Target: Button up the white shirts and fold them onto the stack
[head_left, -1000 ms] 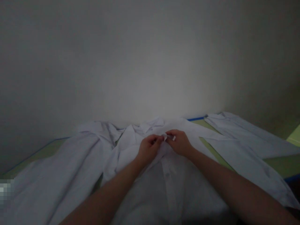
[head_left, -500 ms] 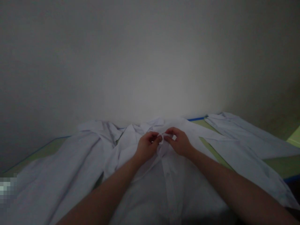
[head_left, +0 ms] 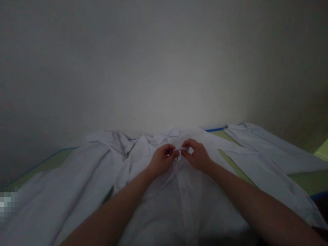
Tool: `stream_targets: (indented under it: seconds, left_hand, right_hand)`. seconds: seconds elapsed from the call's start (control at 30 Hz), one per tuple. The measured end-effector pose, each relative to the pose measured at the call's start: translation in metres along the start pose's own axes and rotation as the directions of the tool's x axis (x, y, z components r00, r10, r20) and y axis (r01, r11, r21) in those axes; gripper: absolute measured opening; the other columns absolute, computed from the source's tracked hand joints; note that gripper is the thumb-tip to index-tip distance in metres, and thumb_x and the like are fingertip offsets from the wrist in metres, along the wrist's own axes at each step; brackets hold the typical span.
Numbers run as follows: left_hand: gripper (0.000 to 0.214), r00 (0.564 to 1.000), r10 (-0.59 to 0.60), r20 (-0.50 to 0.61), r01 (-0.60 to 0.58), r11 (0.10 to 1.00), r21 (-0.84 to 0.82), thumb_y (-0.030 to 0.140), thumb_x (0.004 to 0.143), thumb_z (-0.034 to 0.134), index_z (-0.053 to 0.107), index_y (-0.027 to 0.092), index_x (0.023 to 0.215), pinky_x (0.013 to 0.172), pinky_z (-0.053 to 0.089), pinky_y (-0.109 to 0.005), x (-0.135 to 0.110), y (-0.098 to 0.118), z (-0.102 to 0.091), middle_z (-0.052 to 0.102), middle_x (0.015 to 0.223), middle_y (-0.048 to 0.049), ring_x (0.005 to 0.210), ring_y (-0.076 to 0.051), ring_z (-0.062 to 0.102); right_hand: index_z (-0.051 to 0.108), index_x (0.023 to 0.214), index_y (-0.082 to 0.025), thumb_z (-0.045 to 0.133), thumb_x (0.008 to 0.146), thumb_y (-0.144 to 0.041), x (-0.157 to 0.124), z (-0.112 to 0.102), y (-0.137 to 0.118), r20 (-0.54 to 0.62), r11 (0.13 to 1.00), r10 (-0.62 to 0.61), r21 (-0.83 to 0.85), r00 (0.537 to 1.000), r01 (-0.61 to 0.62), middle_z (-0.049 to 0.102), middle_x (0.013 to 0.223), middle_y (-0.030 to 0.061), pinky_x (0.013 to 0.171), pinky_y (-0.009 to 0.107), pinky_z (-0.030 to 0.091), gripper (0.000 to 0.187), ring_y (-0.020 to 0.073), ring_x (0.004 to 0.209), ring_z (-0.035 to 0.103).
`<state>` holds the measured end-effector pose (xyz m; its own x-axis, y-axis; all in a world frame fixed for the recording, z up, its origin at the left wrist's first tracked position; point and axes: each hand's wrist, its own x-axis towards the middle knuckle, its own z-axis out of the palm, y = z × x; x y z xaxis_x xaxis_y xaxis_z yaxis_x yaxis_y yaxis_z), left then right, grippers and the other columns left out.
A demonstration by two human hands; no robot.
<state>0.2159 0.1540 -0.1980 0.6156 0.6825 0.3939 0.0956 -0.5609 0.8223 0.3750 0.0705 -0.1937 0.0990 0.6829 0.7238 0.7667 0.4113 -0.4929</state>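
Observation:
A white shirt (head_left: 164, 212) lies spread out in front of me, its buttoned front strip running down the middle. At the top of that strip, near the collar, my left hand (head_left: 163, 159) pinches the cloth edge between thumb and fingers. Just to its right, my right hand (head_left: 196, 155) is closed on the other edge of the same shirt. A small loop of white fabric shows between the fingertips, lifted slightly off the shirt. Whether a button sits between the fingers is too small and dim to tell.
More white shirts lie to the left (head_left: 77, 181) and to the right (head_left: 271, 147), sleeves overlapping. Beneath them is a green surface (head_left: 304, 181) with a blue edge (head_left: 215, 130). A plain grey wall (head_left: 164, 68) rises right behind it.
Both hands have shifted very slightly to the right, still pinching the shirt edges. The loop of fabric between the fingertips has changed shape a little.

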Motion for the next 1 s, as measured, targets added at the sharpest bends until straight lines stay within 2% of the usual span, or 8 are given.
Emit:
stream_targets:
  seconds: [0.27,0.37,0.43,0.5,0.57,0.63,0.77,1.0]
  left_hand:
    - [0.024,0.99,-0.126,0.064,0.14,0.946,-0.294,0.035,0.07,0.066,0.056,0.015,0.076,0.054,0.043,-0.021,-0.002,0.004,-0.001,0.058,0.062,0.0009,0.055,-0.009,0.054]
    - [0.025,0.989,-0.138,0.059,0.15,0.932,-0.33,0.036,0.07,0.066,0.057,0.014,0.077,0.054,0.044,-0.021,-0.002,0.004,0.0,0.058,0.061,0.001,0.053,-0.009,0.054]
    - [0.025,0.993,-0.116,0.032,0.12,0.945,-0.304,0.035,0.07,0.066,0.057,0.014,0.081,0.054,0.045,-0.021,-0.003,0.004,0.0,0.058,0.062,0.0007,0.054,-0.009,0.055]
    - [0.027,0.996,-0.075,-0.053,0.06,0.969,-0.241,0.034,0.07,0.066,0.055,0.015,0.086,0.055,0.046,-0.021,-0.006,0.006,0.001,0.059,0.065,0.0007,0.056,-0.01,0.056]
    - [0.026,0.987,-0.018,-0.159,-0.002,0.993,-0.122,0.033,0.07,0.066,0.054,0.016,0.086,0.056,0.046,-0.021,-0.009,0.009,0.001,0.061,0.068,0.0002,0.059,-0.01,0.057]
    - [0.022,0.977,0.041,-0.211,-0.037,0.999,0.021,0.033,0.071,0.065,0.055,0.016,0.082,0.06,0.048,-0.022,-0.012,0.012,0.001,0.063,0.07,-0.0011,0.063,-0.011,0.059]
    - [0.016,0.98,0.108,-0.169,-0.076,0.98,0.183,0.031,0.074,0.063,0.059,0.017,0.08,0.065,0.049,-0.023,-0.016,0.016,0.0,0.065,0.073,-0.002,0.067,-0.012,0.061]
    - [0.014,0.986,0.13,-0.105,-0.107,0.974,0.2,0.029,0.076,0.061,0.059,0.017,0.084,0.067,0.05,-0.024,-0.016,0.013,-0.002,0.065,0.077,-0.0034,0.068,-0.012,0.061]
  right_hand:
    - [0.056,0.085,-0.019,0.058,0.075,-0.018,-0.001,-0.001,-0.003,0.019,0.995,-0.096,-0.004,0.995,0.096,0.059,0.084,0.0039,0.073,0.029,0.043,0.011,0.0151,0.08,0.053]
    - [0.056,0.084,-0.018,0.059,0.074,-0.018,-0.001,0.0,-0.003,0.016,0.994,-0.107,-0.007,0.994,0.107,0.059,0.083,0.0039,0.073,0.028,0.043,0.011,0.015,0.08,0.053]
    - [0.055,0.084,-0.018,0.059,0.074,-0.018,-0.002,0.001,-0.002,0.0,0.994,-0.112,-0.012,0.994,0.112,0.059,0.083,0.0041,0.073,0.028,0.043,0.011,0.0153,0.08,0.052]
    - [0.055,0.083,-0.018,0.059,0.075,-0.019,-0.002,0.002,-0.002,-0.014,0.993,-0.114,-0.022,0.993,0.114,0.059,0.082,0.0046,0.074,0.029,0.042,0.009,0.016,0.081,0.052]
    - [0.055,0.082,-0.019,0.058,0.075,-0.02,-0.001,0.002,-0.003,-0.02,0.993,-0.12,-0.022,0.993,0.12,0.059,0.081,0.0048,0.075,0.03,0.042,0.007,0.0166,0.081,0.052]
    - [0.055,0.081,-0.019,0.057,0.076,-0.02,-0.001,0.002,-0.004,-0.014,0.991,-0.133,-0.007,0.991,0.132,0.06,0.08,0.0046,0.077,0.031,0.041,0.006,0.0165,0.08,0.053]
    - [0.056,0.084,-0.019,0.055,0.075,-0.017,-0.002,0.001,-0.006,0.009,0.988,-0.154,0.015,0.988,0.154,0.06,0.081,0.0043,0.078,0.032,0.041,0.009,0.0163,0.08,0.053]
    - [0.055,0.082,-0.018,0.055,0.073,-0.011,0.0,0.001,-0.004,0.038,0.969,-0.246,-0.033,0.969,0.247,0.059,0.077,0.0029,0.08,0.031,0.039,0.012,0.0151,0.078,0.053]
